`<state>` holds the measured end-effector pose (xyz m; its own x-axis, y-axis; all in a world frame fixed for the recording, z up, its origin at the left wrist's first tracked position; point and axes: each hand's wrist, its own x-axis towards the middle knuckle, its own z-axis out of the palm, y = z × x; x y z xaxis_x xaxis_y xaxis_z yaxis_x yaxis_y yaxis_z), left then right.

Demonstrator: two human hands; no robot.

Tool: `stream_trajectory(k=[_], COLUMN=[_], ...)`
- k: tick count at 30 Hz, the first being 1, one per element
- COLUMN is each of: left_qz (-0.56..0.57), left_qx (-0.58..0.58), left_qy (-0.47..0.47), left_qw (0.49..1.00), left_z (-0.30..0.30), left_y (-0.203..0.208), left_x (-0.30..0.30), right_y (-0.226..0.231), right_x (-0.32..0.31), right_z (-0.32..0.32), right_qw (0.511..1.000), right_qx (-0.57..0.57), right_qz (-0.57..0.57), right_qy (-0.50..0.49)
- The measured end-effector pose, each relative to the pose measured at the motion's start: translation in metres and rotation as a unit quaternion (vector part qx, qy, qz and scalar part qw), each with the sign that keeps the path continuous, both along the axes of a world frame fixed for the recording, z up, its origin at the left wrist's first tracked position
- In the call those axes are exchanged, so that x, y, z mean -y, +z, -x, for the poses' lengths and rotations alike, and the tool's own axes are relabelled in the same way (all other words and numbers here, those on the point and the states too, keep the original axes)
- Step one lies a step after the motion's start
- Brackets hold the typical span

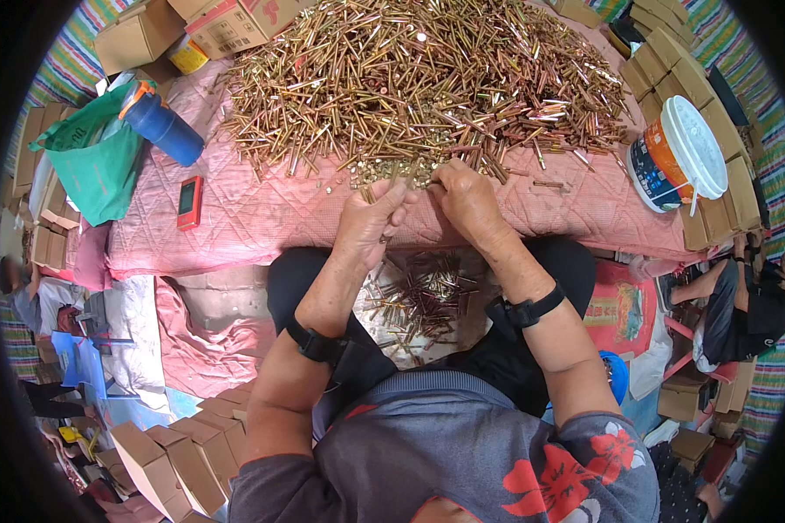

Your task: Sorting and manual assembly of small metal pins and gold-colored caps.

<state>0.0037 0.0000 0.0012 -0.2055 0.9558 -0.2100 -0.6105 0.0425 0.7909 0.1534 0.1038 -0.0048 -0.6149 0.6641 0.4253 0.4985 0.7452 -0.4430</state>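
Observation:
My left hand (377, 216) is closed around several thin brass-coloured metal rods (369, 194), which look like bolts; their ends stick out above the fingers. Close beside it, my right hand (467, 202) bends over the front edge of the heap with fingertips pinched together. What those fingers hold, if anything, is too small to make out. Between and just beyond both hands lie small pale-gold pieces (364, 174), possibly nuts. Behind them spreads a big heap of brass-coloured metal rods (427, 78). Another pile of rods (423, 296) lies lower down, between my legs.
A pink quilted cover (262, 213) drapes the work surface. To the left are a red handheld device (189, 203), a blue bottle (162, 126) and a green bag (96, 157). A white-lidded bucket (679, 155) stands right. Cardboard boxes (179, 462) surround me; another person's legs (702, 292) show at right.

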Motion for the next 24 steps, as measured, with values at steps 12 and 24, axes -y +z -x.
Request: stream_trajectory(k=[12, 24], left_qz=[0.043, 0.026], left_qx=[-0.045, -0.051], left_qy=[-0.03, -0.072], left_qw=[0.998, 0.996], left_z=[-0.003, -0.004], left_y=[-0.001, 0.003], left_x=[0.0, 0.002], right_y=[0.024, 0.028], right_x=[-0.009, -0.011], right_z=[-0.019, -0.024], right_qw=[0.78, 0.882], right_qx=[-0.324, -0.189], right_qz=[0.527, 0.418], right_qy=[0.094, 0.106])
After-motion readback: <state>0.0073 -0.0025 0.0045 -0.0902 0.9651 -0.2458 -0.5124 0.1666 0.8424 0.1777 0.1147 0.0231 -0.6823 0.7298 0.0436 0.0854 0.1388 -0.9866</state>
